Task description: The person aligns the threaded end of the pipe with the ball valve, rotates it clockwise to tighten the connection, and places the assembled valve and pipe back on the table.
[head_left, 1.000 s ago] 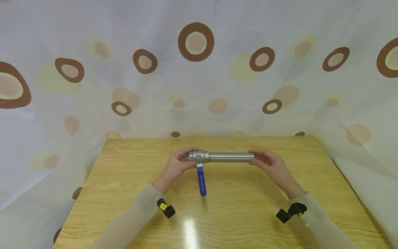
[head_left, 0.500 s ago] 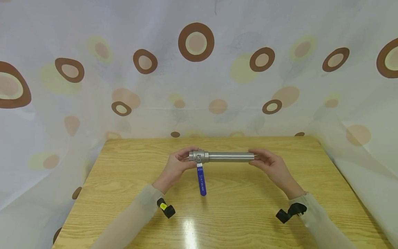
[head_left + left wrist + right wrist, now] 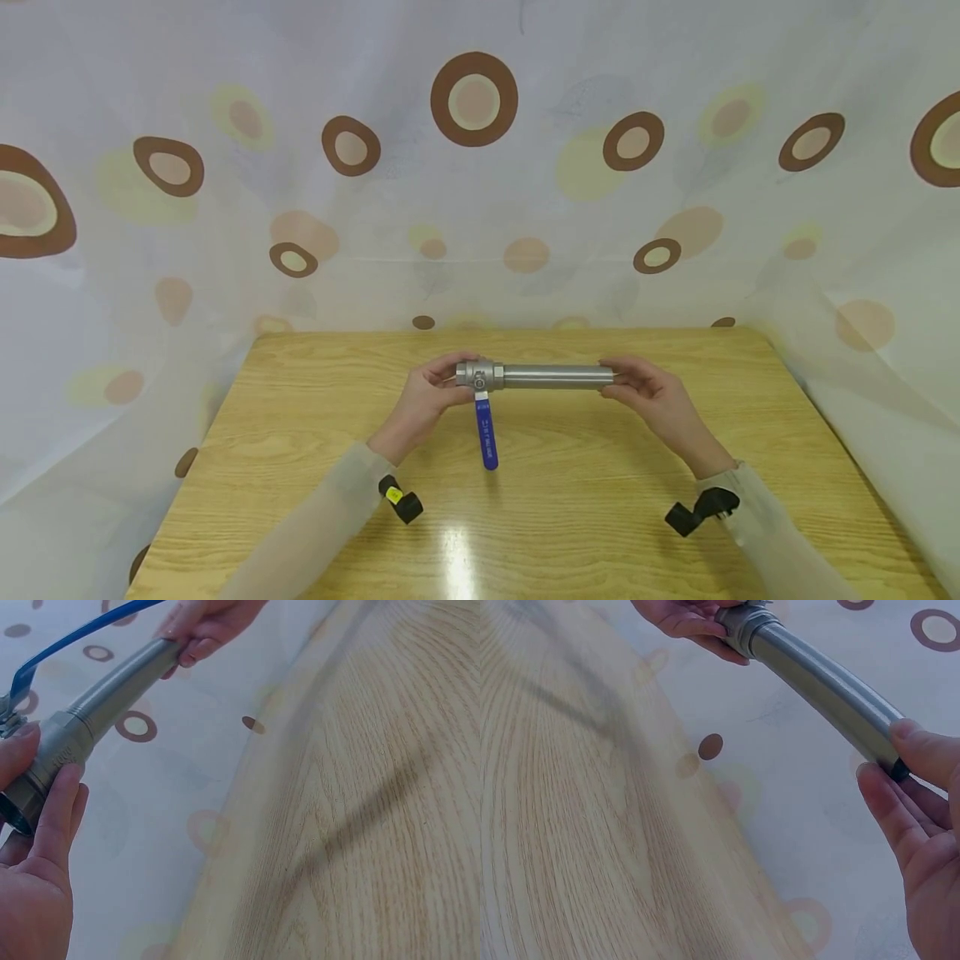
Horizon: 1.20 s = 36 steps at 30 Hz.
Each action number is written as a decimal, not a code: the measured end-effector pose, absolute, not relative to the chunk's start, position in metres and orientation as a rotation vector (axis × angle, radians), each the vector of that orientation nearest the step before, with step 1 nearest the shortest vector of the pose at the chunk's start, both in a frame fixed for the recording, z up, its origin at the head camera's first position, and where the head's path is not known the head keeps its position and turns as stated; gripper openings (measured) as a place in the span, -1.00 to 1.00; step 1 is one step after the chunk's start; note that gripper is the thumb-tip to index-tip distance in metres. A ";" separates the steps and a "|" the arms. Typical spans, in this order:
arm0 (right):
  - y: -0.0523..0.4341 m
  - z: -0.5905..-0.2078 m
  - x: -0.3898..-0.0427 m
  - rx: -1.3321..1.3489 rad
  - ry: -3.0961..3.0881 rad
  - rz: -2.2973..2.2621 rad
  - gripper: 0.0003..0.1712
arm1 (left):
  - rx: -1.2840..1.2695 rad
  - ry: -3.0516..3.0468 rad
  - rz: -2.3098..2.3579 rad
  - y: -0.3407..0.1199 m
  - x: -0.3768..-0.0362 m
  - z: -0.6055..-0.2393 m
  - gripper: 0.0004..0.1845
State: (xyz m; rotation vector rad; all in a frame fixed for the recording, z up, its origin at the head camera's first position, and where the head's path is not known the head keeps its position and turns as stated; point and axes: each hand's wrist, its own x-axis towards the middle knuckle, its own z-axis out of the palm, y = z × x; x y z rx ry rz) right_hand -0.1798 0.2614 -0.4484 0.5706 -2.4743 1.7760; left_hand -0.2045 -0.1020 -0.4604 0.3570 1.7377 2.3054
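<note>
A steel ball valve (image 3: 482, 377) with a blue lever handle (image 3: 487, 433) is joined to a straight metal pipe (image 3: 555, 377). Both are held level above the table, the lever pointing toward the person. My left hand (image 3: 420, 408) grips the valve body at its left end, thumb on the near side and fingers behind. At the pipe's free right end, my right hand (image 3: 660, 408) pinches the pipe between thumb and fingers. In the left wrist view the valve's open end (image 3: 21, 808) faces the left palm. The right wrist view shows the right thumb (image 3: 922, 746) on top of the pipe end.
Below lies a wooden table (image 3: 555, 517) with light grain. A pale curtain (image 3: 540, 208) with brown ring patterns hangs behind it and along both sides. Black wrist cameras sit on the left sleeve (image 3: 330, 508) and right sleeve (image 3: 772, 525).
</note>
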 end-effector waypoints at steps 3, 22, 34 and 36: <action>0.261 -0.447 -0.179 0.546 -2.508 1.726 -0.56 | 0.356 1.738 2.300 -0.103 -0.204 -0.461 -0.47; 0.264 -0.450 -0.180 0.546 -2.523 1.771 -0.55 | 0.383 1.726 2.300 -0.103 -0.204 -0.462 -0.47; 0.263 -0.450 -0.180 0.563 -2.480 1.790 -0.54 | 0.374 1.733 2.296 -0.102 -0.205 -0.463 -0.47; 0.263 -0.450 -0.180 0.547 -2.491 1.779 -0.55 | 0.371 1.741 2.291 -0.101 -0.205 -0.463 -0.48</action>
